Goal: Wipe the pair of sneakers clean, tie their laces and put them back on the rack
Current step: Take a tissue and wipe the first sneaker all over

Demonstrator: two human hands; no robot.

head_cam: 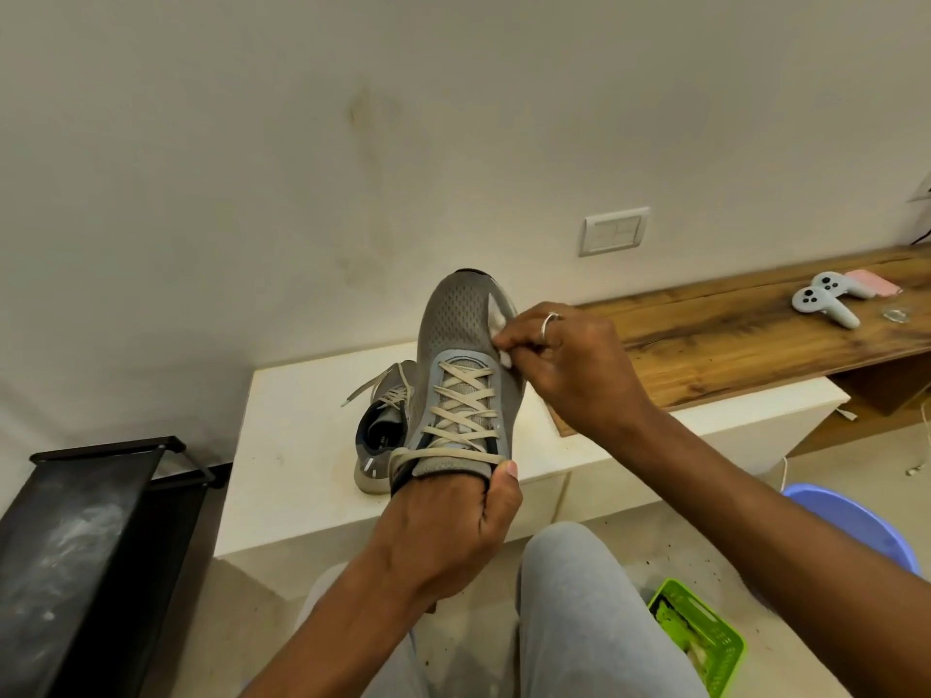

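Note:
I hold a grey mesh sneaker [456, 340] with cream laces up in front of me, toe pointing away. My left hand [443, 531] grips its heel and collar, thumb on the tongue, fingers inside the opening. My right hand [569, 365] pinches a small white wipe [499, 322] against the shoe's right side near the toe. The second sneaker [380, 435] lies on the white bench [297, 445] behind the held one, its laces loose and mostly hidden.
A black shoe rack [90, 536] stands at the left. A wooden shelf [730, 330] at the right carries two grey controllers [826, 299]. A blue basin [856, 521] and a green basket [700, 637] sit on the floor beside my knees.

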